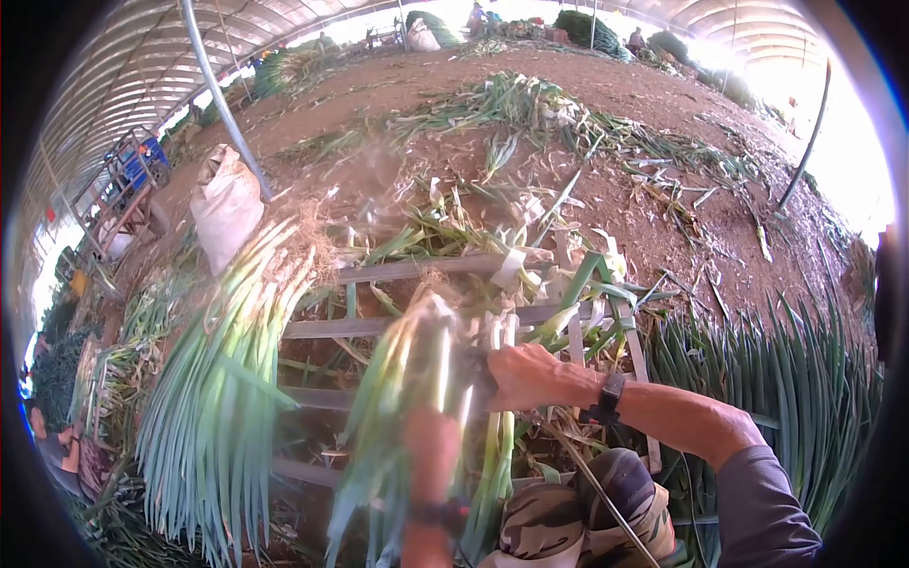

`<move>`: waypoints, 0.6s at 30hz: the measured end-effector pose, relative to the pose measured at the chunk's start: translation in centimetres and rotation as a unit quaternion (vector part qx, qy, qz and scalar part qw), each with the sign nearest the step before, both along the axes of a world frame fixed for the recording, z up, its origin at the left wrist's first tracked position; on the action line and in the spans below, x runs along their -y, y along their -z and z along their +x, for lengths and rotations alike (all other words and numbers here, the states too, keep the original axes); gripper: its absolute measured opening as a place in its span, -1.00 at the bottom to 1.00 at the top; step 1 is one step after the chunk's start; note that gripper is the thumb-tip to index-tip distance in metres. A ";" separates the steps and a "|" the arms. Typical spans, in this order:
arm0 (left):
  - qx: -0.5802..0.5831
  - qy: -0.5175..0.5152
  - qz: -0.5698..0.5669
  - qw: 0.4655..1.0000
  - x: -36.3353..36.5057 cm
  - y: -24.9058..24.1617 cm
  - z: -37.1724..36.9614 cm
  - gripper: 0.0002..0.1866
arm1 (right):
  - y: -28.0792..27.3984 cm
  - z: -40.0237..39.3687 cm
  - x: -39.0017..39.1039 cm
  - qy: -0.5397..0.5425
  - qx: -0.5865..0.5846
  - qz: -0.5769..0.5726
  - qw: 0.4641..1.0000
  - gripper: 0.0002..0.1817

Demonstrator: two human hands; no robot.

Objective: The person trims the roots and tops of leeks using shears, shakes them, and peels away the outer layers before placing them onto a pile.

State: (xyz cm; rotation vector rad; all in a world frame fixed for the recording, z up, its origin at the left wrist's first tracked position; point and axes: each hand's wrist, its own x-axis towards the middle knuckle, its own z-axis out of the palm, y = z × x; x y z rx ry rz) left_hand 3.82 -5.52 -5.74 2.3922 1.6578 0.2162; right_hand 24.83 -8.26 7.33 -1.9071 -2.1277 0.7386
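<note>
My left hand (431,450), smeared by motion, lies over the long green onions (379,407) in front of me, and its fingers do not show clearly. My right hand (530,377) is closed, knuckles up, around a dark blurred tool (475,372) that points left toward the white stalks. Several pale stalks (500,417) hang just below and left of this hand. All of these lie across a slatted rack (322,328), roots away from me and green leaves toward me.
A big pile of green onions (218,407) lies at the left, near a white sack (227,208) and a metal pole (222,99). More green leaves (776,388) stand at the right. A thin rod or hose (606,502) crosses my knees. Trimmed leaves (530,104) litter the soil ahead.
</note>
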 end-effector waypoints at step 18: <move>0.236 0.017 0.020 0.971 0.1 2.0 -1.9 -0.31 | -3.3 0.5 4.7 -0.068 -0.054 -0.066 0.994 -0.61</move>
